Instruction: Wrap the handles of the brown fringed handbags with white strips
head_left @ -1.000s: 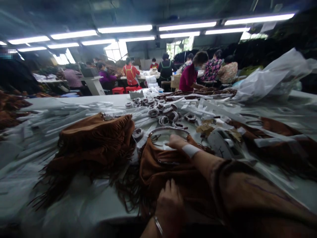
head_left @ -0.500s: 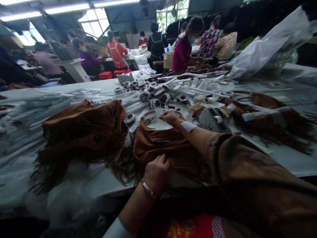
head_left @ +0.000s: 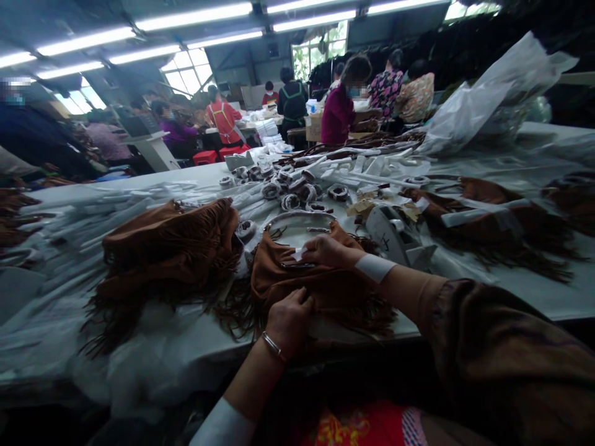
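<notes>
A brown fringed handbag (head_left: pixel 274 285) lies in front of me, its wrapped handle (head_left: pixel 297 217) arched at the far side. My left hand (head_left: pixel 289 319) is closed on the bag's near front, the fingers curled against the material. Between the fingertips of my right hand (head_left: pixel 328 251) is a small white slip (head_left: pixel 299 254), held low over the bag just by its zipper (head_left: pixel 297 265). A white band wraps my right wrist. The palm sides of both hands are hidden.
Another fringed bag (head_left: pixel 167 248) lies to the left, and more brown bags (head_left: pixel 493 192) to the right. Wrapped strap rolls (head_left: pixel 290 201) and a grey tape dispenser (head_left: pixel 388 235) sit behind. Plastic sheeting (head_left: pixel 483 111) rises at back right. Several people work at tables beyond.
My right hand has brought the white slip down and nearer, from above the handle opening to the bag's zipper. My left hand stays on the bag. The view has tipped slightly upward.
</notes>
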Available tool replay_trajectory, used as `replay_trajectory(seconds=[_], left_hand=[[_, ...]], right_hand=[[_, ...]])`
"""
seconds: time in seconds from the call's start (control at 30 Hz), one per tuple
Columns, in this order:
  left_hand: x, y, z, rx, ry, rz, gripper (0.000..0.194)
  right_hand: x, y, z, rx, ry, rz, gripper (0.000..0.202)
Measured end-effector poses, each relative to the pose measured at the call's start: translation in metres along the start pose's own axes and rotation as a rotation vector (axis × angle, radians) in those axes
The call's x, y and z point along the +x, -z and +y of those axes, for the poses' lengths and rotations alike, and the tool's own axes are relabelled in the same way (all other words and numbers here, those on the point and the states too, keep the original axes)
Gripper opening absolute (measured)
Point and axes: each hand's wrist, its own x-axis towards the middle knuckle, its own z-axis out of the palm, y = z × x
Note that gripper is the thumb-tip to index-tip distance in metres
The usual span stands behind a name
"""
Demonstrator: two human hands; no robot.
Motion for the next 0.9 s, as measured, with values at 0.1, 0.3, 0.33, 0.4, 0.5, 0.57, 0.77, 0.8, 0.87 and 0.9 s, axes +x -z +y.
replay_trajectory(seconds=[0.1,0.3,0.33,0.4,0.5,0.57,0.77,0.8,0.87,0.9], left_hand=[[-0.002,0.0,0.0,-0.007,0.002,0.007,0.03],[-0.002,0.004,0.0,-0.023,0.008,-0.038,0.033],[-0.002,0.005,0.001,-0.023,0.012,-0.041,0.034],[-0.002,0.007,0.002,-0.023,0.016,-0.042,0.036],[-0.003,0.008,0.004,-0.01,0.021,-0.033,0.039],[-0.004,0.006,0.004,0.01,0.027,-0.014,0.038],[-0.004,-0.003,0.004,0.061,0.04,0.038,0.045],[-0.006,-0.006,0.001,0.065,0.04,0.043,0.048],[-0.007,-0.016,-0.011,0.062,0.013,0.056,0.052],[-0.007,-0.022,-0.02,0.051,-0.027,0.062,0.058]], right_hand=[[-0.019,0.0,-0.004,-0.078,0.062,-0.045,0.007],[-0.039,0.007,-0.01,-0.136,0.141,-0.045,0.011],[-0.04,0.008,-0.011,-0.133,0.148,-0.04,0.011],[-0.045,0.011,-0.013,-0.12,0.156,-0.021,0.011],[-0.056,0.019,-0.026,-0.076,0.157,0.027,0.016],[-0.074,0.03,-0.04,0.077,0.128,0.062,0.02],[-0.177,0.095,-0.068,0.646,-0.152,-0.081,0.025],[-0.193,0.108,-0.064,0.649,-0.211,-0.13,0.025],[-0.217,0.139,-0.049,0.565,-0.313,-0.173,0.027],[-0.225,0.158,-0.038,0.494,-0.355,-0.154,0.029]])
